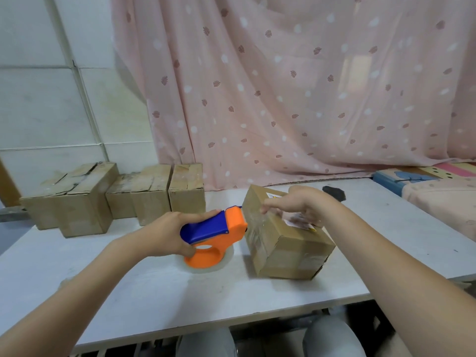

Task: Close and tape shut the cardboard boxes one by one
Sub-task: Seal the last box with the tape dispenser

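While the left hand [164, 234] curls its fingers and thumb round the orange and blue plastic tape dispenser [212, 237], the tool's front end sits right against the left side of the small brown cardboard box [286, 240]. A roll of clear tape [206, 266] shows under the dispenser, low over the white table [154, 292]. The right hand [296, 207] lies over the top of the box with its fingers stretched out and loose. They seem to touch or press the shiny tape there, but they are blurry, so I cannot be sure they pinch anything. The box sits near the middle of the table, a bit to the right, turned at an angle, flaps shut and with clear tape already across it.

Far away on the left, a row of bigger brown cardboard boxes [110, 199] stands by the wall, in front of a pink spotted curtain [283, 99].

The tape could crease or stick to itself if the dispenser pulls sideways. The light box could slide or tip if the right hand does not hold it down.
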The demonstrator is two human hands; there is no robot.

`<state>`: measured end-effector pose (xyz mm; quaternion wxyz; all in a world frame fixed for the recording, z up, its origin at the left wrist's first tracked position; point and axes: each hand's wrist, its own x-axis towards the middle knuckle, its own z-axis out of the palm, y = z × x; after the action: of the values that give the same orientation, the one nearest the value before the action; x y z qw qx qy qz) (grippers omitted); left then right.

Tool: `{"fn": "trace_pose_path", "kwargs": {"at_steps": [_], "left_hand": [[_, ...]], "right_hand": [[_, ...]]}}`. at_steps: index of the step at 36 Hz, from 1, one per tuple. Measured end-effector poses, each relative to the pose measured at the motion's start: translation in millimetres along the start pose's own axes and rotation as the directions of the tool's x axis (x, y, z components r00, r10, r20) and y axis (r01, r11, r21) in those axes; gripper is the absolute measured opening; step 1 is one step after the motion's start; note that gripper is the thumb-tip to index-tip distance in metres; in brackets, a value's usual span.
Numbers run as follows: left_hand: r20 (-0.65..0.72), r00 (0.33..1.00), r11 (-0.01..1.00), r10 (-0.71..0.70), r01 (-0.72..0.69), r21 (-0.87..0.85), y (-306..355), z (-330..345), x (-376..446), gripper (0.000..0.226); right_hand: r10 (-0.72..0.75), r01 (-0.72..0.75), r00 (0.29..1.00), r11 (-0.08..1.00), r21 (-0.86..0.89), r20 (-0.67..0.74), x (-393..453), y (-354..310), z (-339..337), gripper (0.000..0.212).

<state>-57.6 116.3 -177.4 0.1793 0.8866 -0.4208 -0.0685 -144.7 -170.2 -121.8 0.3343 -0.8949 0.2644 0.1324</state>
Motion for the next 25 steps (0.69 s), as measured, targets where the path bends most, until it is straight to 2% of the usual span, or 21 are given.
{"fn": "trace_pose_path", "kwargs": {"at_steps": [7,11,14,16,20,25], "left_hand": [[0.013,0.999,0.998,-0.050,0.049,0.042,-9.6,-7.1,-10.4,0.092],[0.030,0.998,0.996,-0.050,0.048,0.071,-4.0,-5.2,-6.6,0.093],[0.031,0.999,0.998,-0.036,0.035,0.054,-0.8,-2.2,-5.3,0.092],[0.025,0.999,0.999,-0.030,0.029,0.029,1.9,-1.3,-3.8,0.092],[-0.002,1.000,1.000,0.004,-0.004,0.007,4.4,3.7,2.9,0.094],[-0.064,0.997,0.999,0.041,-0.042,-0.010,7.1,10.9,11.6,0.099]], "right_hand": [[-0.050,0.050,0.999,0.963,0.266,-0.008,-0.9,32.9,-17.7,0.054],[-0.070,0.003,0.991,0.871,0.491,0.117,-3.3,44.2,-3.2,0.080],[-0.098,0.041,0.993,0.809,0.586,0.067,6.9,56.5,8.9,0.089],[-0.102,0.055,0.994,0.780,0.623,0.040,11.1,62.1,13.8,0.083],[-0.132,0.090,0.991,0.712,0.696,0.007,8.6,68.8,18.2,0.058],[-0.178,0.062,0.981,0.668,0.741,0.078,9.0,87.3,31.6,0.059]]}}
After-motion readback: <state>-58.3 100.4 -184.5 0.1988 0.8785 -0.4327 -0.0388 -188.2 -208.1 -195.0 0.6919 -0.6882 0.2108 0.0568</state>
